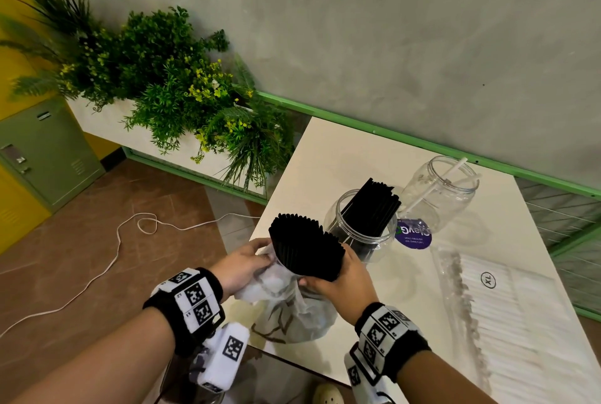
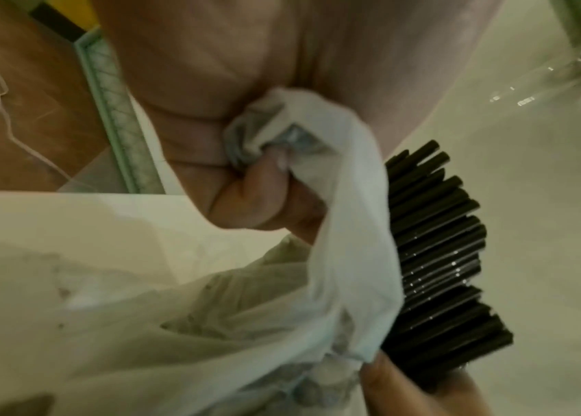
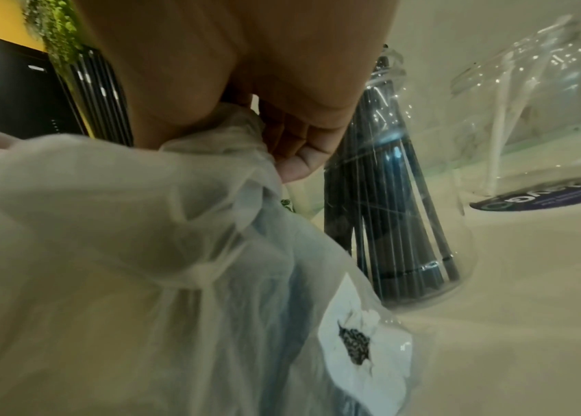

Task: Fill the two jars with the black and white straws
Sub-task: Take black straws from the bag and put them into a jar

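A fanned bundle of black straws [image 1: 305, 247] sticks up out of a thin white plastic bag [image 1: 286, 309] at the table's near-left corner. My right hand [image 1: 338, 280] grips the bundle from the right. My left hand [image 1: 242, 262] pinches the bag's crumpled rim [image 2: 282, 140], fingers curled into the plastic. Behind them a clear jar [image 1: 361, 228] holds several black straws [image 3: 388, 197]. A second clear jar [image 1: 439, 192] farther right holds two white straws [image 1: 452, 172]. A flat pack of white straws [image 1: 500, 316] lies at the right.
A round purple sticker [image 1: 413, 234] lies between the jars. The white table [image 1: 325, 156] stands against a grey wall with a green rail. A planter with green plants [image 1: 162, 78] sits left, with a white cable [image 1: 107, 267] on the tiled floor below.
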### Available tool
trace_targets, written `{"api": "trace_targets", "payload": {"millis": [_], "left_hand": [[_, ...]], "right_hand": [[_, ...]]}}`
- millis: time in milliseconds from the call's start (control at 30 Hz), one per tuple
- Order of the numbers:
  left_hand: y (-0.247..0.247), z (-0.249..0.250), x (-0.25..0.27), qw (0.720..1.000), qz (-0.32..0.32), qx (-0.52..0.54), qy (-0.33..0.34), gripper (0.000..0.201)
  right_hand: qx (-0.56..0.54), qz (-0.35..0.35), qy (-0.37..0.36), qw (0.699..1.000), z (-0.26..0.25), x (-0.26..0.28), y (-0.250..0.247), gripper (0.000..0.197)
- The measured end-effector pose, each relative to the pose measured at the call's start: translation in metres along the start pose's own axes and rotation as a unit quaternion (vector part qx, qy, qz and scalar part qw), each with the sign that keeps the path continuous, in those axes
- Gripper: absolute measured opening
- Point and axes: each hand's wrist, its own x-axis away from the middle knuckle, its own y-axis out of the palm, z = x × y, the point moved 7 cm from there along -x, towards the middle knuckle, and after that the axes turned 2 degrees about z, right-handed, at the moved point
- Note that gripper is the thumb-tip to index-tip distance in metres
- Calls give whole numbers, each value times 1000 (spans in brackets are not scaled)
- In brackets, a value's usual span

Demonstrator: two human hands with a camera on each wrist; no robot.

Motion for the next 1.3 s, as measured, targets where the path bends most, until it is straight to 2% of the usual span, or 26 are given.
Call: {"api": "trace_targets", "payload": {"millis": [67,167,333,433,467,567,600,700,800,900,1033,1067,1167,1233,1267,1300], "left_hand": [[2,5,3,997,-28,-60,31,33],[-2,8,2,994,-37,-85,52,38],[-6,17,2,981,3,-162,102,34],[-13,25,0,975,42,-157,149,74],[-14,24,-2,973,47,-163,155,74],[-14,22,-2,960,74,-234,137,45],[-15,19,-2,956,74,-251,131,46],[-16,12,0,958,63,-256,112,68],[-14,16,3,961,43,-255,101,70],[-8,25,7,964,19,-244,107,99],[-8,30,10,961,27,-253,111,115],[-8,29,9,960,28,-257,110,111],[-9,33,10,953,48,-277,114,79],[-8,36,11,951,44,-284,115,89],[-8,36,11,950,43,-288,113,89],[-8,37,11,949,46,-292,111,80]], "right_hand": [[-5,11,-1,1000,1,1,-4,66],[10,22,-22,999,1,1,-6,62],[12,55,-65,996,-11,4,-11,47],[0,99,-100,990,-21,3,-22,52],[2,97,-97,991,-20,2,-23,56],[33,33,-54,997,-11,-3,-15,70],[48,10,-47,998,-8,-3,-11,73],[75,14,-86,993,-11,-2,-10,69],[84,49,-121,988,-16,-4,-16,59],[93,44,-136,985,-21,-7,-15,58],[52,35,-126,990,-25,-12,-17,50],[32,35,-118,992,-27,-12,-20,50],[-42,24,-69,996,-30,-14,-27,51],[-75,16,-45,996,-33,-17,-33,51],[-100,12,-39,994,-37,-18,-36,50],[-133,9,-36,990,-42,-19,-39,47]]}}
